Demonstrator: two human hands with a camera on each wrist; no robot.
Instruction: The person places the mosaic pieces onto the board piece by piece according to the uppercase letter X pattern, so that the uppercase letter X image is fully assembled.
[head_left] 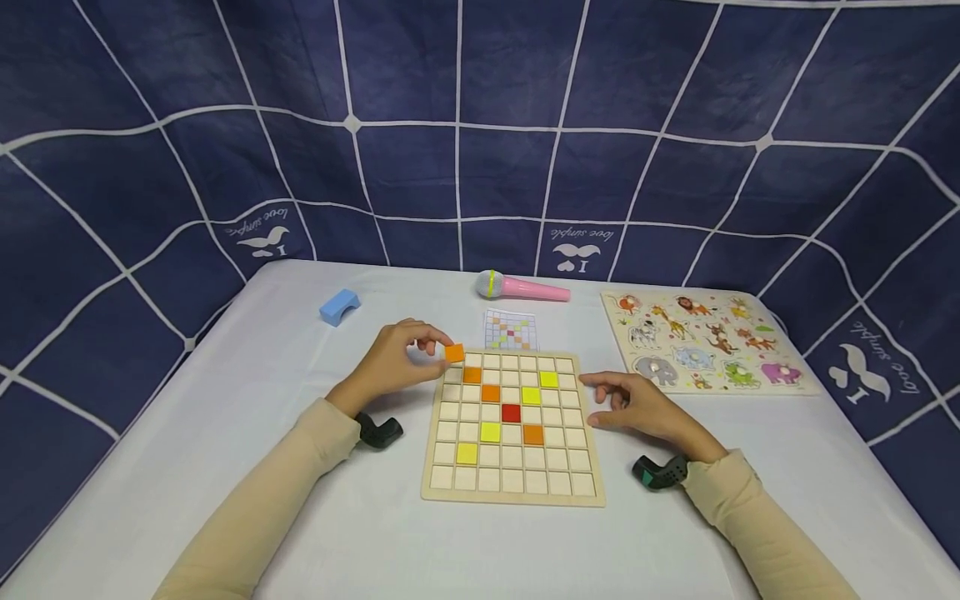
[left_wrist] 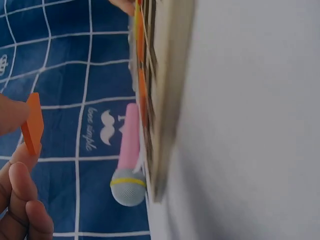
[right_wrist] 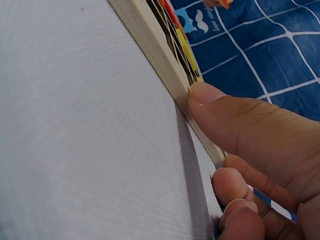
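A square wooden grid board (head_left: 513,498) lies on the table, with pale cells and several coloured tiles set along two crossing diagonals. A red tile (head_left: 511,413) sits at its middle, with orange and yellow ones around it. My left hand (head_left: 397,358) pinches an orange square tile (left_wrist: 33,124) between thumb and fingertips, over the board's far left corner. In the left wrist view the tile is tilted and apart from the board. My right hand (head_left: 637,407) rests at the board's right edge, the thumb (right_wrist: 207,102) touching its side and the other fingers loosely bent.
Behind the board lies a printed pattern card (head_left: 512,330) showing a coloured grid. A pink toy microphone (head_left: 532,289) is farther back, and a blue arch block (head_left: 340,307) stands at the back left. An animal puzzle board (head_left: 697,342) lies at the back right.
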